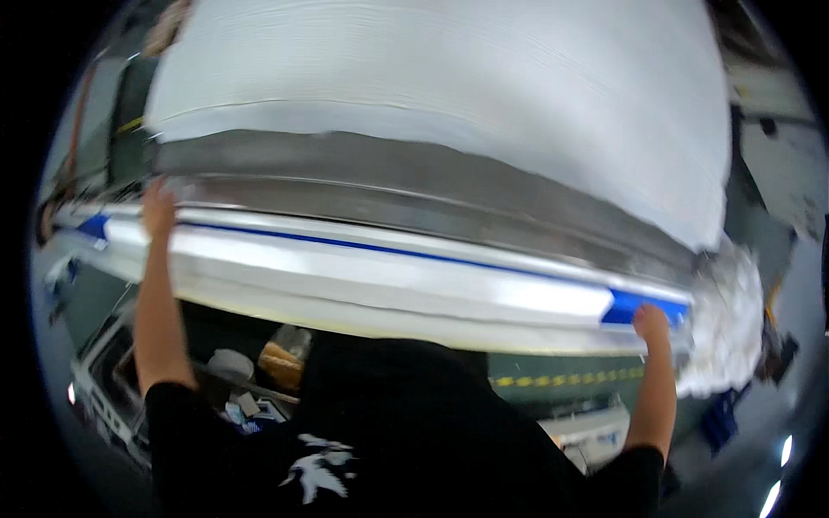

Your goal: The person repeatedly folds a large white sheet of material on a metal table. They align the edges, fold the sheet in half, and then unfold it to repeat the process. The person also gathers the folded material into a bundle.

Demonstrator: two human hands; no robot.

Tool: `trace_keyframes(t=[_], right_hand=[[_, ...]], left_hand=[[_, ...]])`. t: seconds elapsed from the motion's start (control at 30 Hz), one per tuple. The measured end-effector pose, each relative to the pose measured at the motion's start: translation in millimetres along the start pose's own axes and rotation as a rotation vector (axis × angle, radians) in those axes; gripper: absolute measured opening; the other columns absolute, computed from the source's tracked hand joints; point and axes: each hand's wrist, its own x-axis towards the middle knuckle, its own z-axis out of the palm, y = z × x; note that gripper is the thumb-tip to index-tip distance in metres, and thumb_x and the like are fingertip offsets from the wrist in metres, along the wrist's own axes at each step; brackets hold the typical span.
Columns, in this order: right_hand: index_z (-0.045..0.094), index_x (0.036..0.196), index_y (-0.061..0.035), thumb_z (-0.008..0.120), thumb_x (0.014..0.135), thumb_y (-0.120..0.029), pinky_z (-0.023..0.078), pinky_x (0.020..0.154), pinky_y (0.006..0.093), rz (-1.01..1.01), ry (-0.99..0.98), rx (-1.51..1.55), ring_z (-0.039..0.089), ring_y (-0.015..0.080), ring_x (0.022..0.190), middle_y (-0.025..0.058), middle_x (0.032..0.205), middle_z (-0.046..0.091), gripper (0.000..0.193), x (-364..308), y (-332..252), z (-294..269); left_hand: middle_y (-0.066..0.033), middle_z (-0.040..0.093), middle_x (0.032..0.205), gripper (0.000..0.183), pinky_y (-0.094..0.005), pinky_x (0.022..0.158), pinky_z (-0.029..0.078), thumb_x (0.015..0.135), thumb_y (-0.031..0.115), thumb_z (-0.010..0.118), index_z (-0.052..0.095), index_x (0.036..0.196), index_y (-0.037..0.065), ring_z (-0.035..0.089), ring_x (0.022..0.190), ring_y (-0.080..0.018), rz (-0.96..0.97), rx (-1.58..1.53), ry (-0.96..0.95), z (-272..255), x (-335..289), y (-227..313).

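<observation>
A long white roll of sheet material [389, 276] with blue at its ends and along its far edge lies across in front of me. My left hand [158, 209] is at its far left part, by the left end of the grey metal plate [363, 203]; motion smears its fingers. Over the blue right end piece [622, 306] of the roll, my right hand [652, 321] is closed, and what its fingers hold is hidden. Beyond the metal plate spreads a wide white sheet [458, 78], slightly wrinkled, with an uneven near edge.
Bunched white material [724, 319] hangs at the right end. Below left stand a grey cart [112, 406], a round white object [231, 364] and a brown roll [283, 358]. A yellow dashed line [570, 378] marks the green floor, near a white box [596, 432].
</observation>
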Motion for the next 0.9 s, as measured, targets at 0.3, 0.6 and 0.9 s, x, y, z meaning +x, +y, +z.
trace_keyframes(t=[0.3,0.6,0.9], right_hand=[[0.063,0.085,-0.0061,0.058,0.082,-0.020,0.046,0.064,0.0408,-0.488,0.333,0.383,0.060,0.0345,0.073,0.0166,0.077,0.062,0.016,-20.1,-273.9,-204.6],[0.063,0.090,-0.0054,0.058,0.083,-0.023,0.047,0.063,0.0363,-1.139,0.362,0.655,0.062,0.0296,0.070,0.0134,0.077,0.063,0.020,-13.9,-621.1,-372.0],[0.065,0.088,-0.0036,0.062,0.080,-0.024,0.049,0.069,0.0315,-1.140,0.439,0.589,0.064,0.0205,0.073,0.0083,0.080,0.068,0.022,13.1,-778.1,-432.4]], left_hand=[[-0.0115,0.057,0.111,0.025,-0.0424,0.089,0.041,0.082,0.019,0.054,0.058,0.105,0.008,0.053,0.103,-0.0309,-0.066,-0.595,0.362,-65.0,72.3,184.5],[-0.0111,0.055,0.104,0.025,-0.0406,0.086,0.040,0.070,0.010,0.056,0.054,0.095,0.007,0.051,0.099,-0.0309,-0.162,-0.817,0.453,-55.7,58.2,190.4],[-0.0105,0.055,0.105,0.031,-0.0387,0.084,0.039,0.067,0.010,0.057,0.053,0.098,0.007,0.052,0.098,-0.0286,-0.140,-0.868,0.440,-52.7,64.0,185.6]])
